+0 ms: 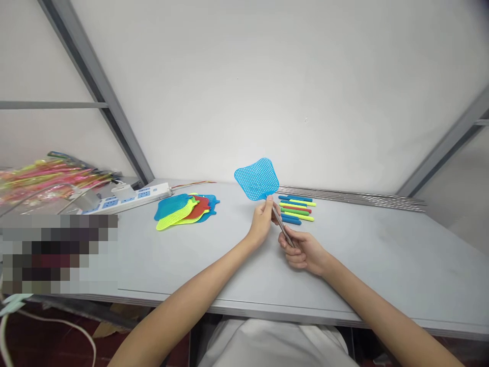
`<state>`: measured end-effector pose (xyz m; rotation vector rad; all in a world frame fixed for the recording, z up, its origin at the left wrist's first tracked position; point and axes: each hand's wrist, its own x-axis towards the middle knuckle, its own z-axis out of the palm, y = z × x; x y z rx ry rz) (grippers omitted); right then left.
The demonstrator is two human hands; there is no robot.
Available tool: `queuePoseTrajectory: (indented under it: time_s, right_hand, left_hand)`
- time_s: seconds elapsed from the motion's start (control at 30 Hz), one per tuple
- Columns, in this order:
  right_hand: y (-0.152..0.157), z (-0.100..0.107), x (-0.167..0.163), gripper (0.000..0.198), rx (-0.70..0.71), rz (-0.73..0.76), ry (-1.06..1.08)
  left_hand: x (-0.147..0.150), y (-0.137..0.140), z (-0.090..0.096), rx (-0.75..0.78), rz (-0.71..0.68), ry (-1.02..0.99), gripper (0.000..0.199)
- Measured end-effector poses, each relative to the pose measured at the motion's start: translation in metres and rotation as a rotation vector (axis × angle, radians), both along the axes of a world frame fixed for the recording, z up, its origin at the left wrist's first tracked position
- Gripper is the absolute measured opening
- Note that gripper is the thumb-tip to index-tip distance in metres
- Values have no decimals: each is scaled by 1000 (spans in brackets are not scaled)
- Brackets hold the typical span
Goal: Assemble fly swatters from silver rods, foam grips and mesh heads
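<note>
A blue mesh fly swatter head (257,178) is held up above the table, its neck pinched in my left hand (261,222). From that neck a thin metal rod (281,226) slants down toward me into my right hand (303,252), whose fingers wrap its lower part. The exact join between rod and head is hidden by my left fingers. Just behind my hands lie several coloured handle sleeves (297,210) in blue, yellow, green and red. To the left, a pile of swatter heads (179,210) in blue, yellow and red rests flat.
Several long metal rods (355,197) lie along the wall at the back right. A white power strip (128,200) with plugs sits at the back left, near plastic-wrapped colourful items (49,176). The grey table's front edge (267,312) runs before my body.
</note>
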<state>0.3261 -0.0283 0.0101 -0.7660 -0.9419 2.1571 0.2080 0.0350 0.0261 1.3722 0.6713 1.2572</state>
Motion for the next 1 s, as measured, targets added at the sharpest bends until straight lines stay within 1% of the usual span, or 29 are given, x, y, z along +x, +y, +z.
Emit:
queuePoseTrajectory:
  time_s: [0.2,0.53,0.7,0.87,1.0]
  right_hand:
    - [0,1,0,34,1,19,5]
    - [1,2,0,34,18,9,-11]
    - [0,1,1,36,49,7,-19]
    - [-1,1,1,37,84,-20,-63]
    - [-1,2,0,35,95,-63,-53]
  left_hand:
    - [-2,0,2,44,29,28,42]
    - [-1,-2,2,30,43,12,43]
    - [-2,-4,5,66,55,29,43]
    - [-3,-3,6,93,91,57,43]
    - [-3,-2,3,96,85,72,45]
